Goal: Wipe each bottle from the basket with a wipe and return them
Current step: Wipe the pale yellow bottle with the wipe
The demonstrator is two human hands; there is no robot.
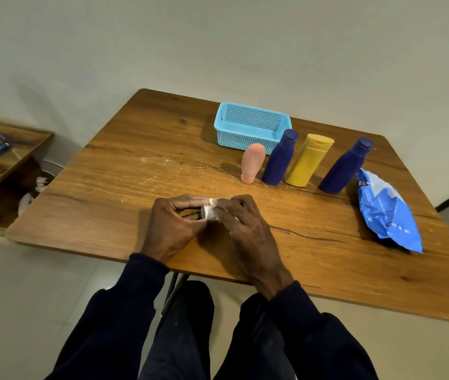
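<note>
A folded white wipe is pinched between my left hand and my right hand, just above the wooden table near its front edge. A light blue basket stands at the back with nothing visible inside. In front of it stand a pink bottle, a dark blue bottle, a yellow bottle and a second dark blue bottle, in a row, all upright.
A blue wipe packet lies on the table at the right. A low wooden shelf with a plastic bag stands at the left, below table height. The wall runs close behind the table.
</note>
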